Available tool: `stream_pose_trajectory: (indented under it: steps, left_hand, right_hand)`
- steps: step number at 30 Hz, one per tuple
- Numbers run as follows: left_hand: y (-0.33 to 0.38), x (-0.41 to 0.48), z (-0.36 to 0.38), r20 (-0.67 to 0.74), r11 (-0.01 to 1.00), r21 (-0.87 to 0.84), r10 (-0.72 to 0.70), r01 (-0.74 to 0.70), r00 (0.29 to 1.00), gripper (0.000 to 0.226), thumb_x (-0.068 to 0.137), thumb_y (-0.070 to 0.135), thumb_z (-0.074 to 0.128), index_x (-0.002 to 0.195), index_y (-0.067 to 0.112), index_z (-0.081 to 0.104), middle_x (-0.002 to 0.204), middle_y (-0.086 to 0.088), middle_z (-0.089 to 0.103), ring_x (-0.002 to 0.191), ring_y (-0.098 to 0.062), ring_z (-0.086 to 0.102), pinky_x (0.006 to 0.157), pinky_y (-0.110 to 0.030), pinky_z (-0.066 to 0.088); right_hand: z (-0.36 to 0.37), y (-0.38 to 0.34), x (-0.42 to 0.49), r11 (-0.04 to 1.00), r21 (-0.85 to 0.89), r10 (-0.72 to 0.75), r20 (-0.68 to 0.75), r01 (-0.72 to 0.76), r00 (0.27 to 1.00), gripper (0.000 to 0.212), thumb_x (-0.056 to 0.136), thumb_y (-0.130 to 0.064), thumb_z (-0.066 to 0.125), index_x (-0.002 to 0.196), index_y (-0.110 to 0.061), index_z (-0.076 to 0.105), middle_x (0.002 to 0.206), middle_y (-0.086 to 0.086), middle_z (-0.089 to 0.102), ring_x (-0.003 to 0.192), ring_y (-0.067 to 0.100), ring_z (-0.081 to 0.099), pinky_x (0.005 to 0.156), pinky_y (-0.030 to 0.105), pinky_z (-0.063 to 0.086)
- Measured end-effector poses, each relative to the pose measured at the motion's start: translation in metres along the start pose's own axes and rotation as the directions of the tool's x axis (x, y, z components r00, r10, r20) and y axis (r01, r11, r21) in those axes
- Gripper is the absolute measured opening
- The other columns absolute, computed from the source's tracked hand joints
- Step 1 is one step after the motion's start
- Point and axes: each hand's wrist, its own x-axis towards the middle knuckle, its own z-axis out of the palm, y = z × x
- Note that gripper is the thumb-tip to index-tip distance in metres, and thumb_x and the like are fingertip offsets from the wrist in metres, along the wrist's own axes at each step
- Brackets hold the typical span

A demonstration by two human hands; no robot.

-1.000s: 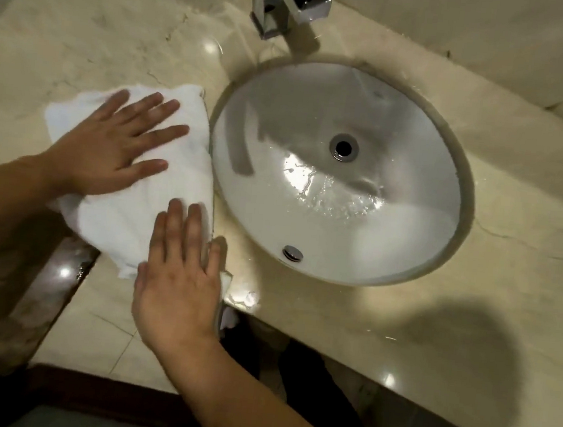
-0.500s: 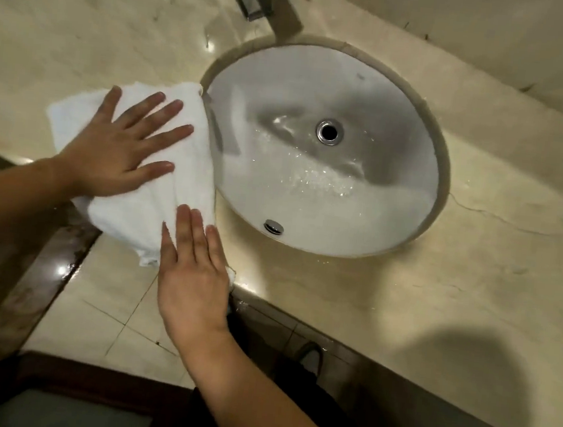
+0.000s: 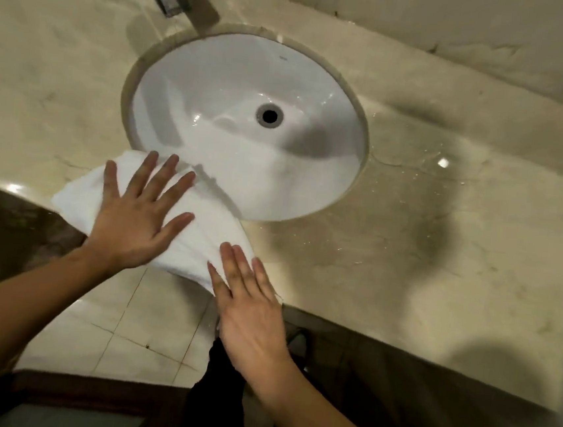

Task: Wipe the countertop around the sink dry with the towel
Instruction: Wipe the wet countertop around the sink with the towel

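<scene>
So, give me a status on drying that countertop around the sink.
Done, apparently: the countertop left of the sink shows no droplets. In hand: both hands press flat on the white towel at the sink's front-left rim, left hand spread on top, right hand on its near corner at the counter edge. Left: water droplets glisten right of the sink and along the front.

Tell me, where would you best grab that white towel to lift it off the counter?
Probably the towel at its front edge, from the person's side. That part hangs past the counter lip, so fingers can close around it from below; the rest lies flat, pressed under the left hand and right hand.
</scene>
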Motion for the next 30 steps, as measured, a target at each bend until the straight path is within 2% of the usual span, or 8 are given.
stream_pose_trajectory:
  steps: [3, 8, 11, 16, 22, 25, 27, 30]
  left_hand:
    - [0.031, -0.002, 0.004, -0.032, 1.000, -0.006, 0.001, -0.001, 0.999, 0.071, 0.103, 0.063, 0.019, 0.166, 0.030, 0.018, 0.176, 0.000, 0.006, 0.162, -0.025, 0.002, 0.118, -0.078, 0.002]
    - [0.096, -0.004, 0.008, -0.037, 1.000, -0.021, -0.018, 0.017, 0.999, 0.072, 0.104, 0.062, 0.021, 0.166, 0.027, 0.018, 0.176, -0.004, 0.006, 0.162, -0.026, 0.001, 0.119, -0.076, -0.002]
    - [0.137, -0.001, 0.008, -0.015, 1.000, -0.011, 0.010, -0.010, 1.000, 0.072, 0.104, 0.063, 0.016, 0.167, 0.027, 0.016, 0.176, -0.004, 0.005, 0.162, -0.026, 0.000, 0.119, -0.076, 0.001]
    - [0.194, 0.006, 0.008, 0.023, 0.999, 0.000, 0.039, -0.039, 0.999, 0.073, 0.104, 0.063, 0.016, 0.167, 0.026, 0.014, 0.176, -0.006, 0.003, 0.162, -0.027, 0.000, 0.119, -0.077, 0.003]
    - [0.252, 0.013, 0.009, 0.039, 0.996, -0.049, 0.078, -0.076, 0.996, 0.074, 0.103, 0.064, 0.020, 0.166, 0.024, 0.018, 0.176, -0.009, 0.004, 0.162, -0.029, 0.001, 0.119, -0.077, 0.003]
    - [0.244, 0.017, 0.009, 0.024, 0.982, -0.045, 0.184, -0.182, 0.983, 0.082, 0.101, 0.069, 0.020, 0.167, 0.021, 0.012, 0.176, -0.008, -0.002, 0.162, -0.027, -0.001, 0.119, -0.077, 0.000]
    - [0.231, 0.022, 0.006, 0.009, 0.947, 0.011, 0.321, -0.321, 0.947, 0.085, 0.101, 0.070, 0.020, 0.167, 0.017, 0.014, 0.176, -0.007, 0.002, 0.162, -0.027, 0.004, 0.120, -0.076, 0.003]
    - [0.224, 0.033, 0.003, 0.032, 0.903, 0.059, 0.424, -0.426, 0.905, 0.085, 0.102, 0.069, 0.020, 0.166, 0.014, 0.015, 0.176, -0.007, 0.007, 0.162, -0.027, 0.008, 0.122, -0.071, 0.012]
  right_hand:
    - [0.000, 0.021, -0.022, 1.000, -0.016, 0.015, -0.026, -0.016, 1.000, 0.064, 0.097, -0.020, 0.029, 0.161, -0.018, 0.034, 0.172, 0.012, 0.014, 0.160, 0.025, 0.013, 0.128, 0.044, 0.022]
    - [-0.012, 0.069, -0.063, 0.998, 0.049, 0.037, -0.085, -0.033, 0.996, 0.060, 0.093, -0.009, 0.033, 0.150, -0.012, 0.053, 0.163, 0.015, 0.039, 0.153, 0.030, 0.032, 0.123, 0.047, 0.029]
    - [-0.012, 0.093, -0.093, 0.995, 0.065, 0.083, -0.090, -0.077, 0.992, 0.065, 0.088, -0.003, 0.039, 0.150, -0.013, 0.052, 0.166, 0.015, 0.033, 0.158, 0.030, 0.020, 0.125, 0.048, 0.021]
    - [-0.010, 0.125, -0.134, 0.979, 0.103, 0.183, -0.048, -0.178, 0.982, 0.093, 0.074, -0.004, 0.083, 0.157, -0.019, 0.043, 0.170, 0.010, 0.024, 0.160, 0.027, 0.015, 0.127, 0.046, 0.018]
    - [-0.017, 0.160, -0.172, 0.953, 0.066, 0.301, -0.060, -0.297, 0.952, 0.075, 0.086, -0.018, 0.079, 0.154, -0.028, 0.049, 0.169, 0.004, 0.028, 0.158, 0.023, 0.023, 0.126, 0.052, 0.021]
    - [-0.026, 0.126, -0.160, 0.851, 0.135, 0.521, -0.103, -0.507, 0.847, 0.048, 0.099, -0.028, 0.049, 0.146, -0.029, 0.057, 0.167, 0.001, 0.031, 0.156, 0.024, 0.027, 0.123, 0.061, 0.022]
    - [-0.028, 0.093, -0.141, 0.693, 0.276, 0.708, -0.085, -0.666, 0.701, 0.048, 0.102, -0.037, 0.036, 0.145, -0.028, 0.056, 0.169, -0.001, 0.025, 0.159, 0.021, 0.017, 0.126, 0.058, 0.017]
    - [-0.020, 0.063, -0.115, 0.422, 0.484, 0.883, -0.026, -0.767, 0.469, 0.046, 0.105, -0.053, 0.038, 0.143, -0.027, 0.045, 0.174, 0.001, 0.011, 0.161, 0.015, -0.004, 0.129, 0.048, 0.004]
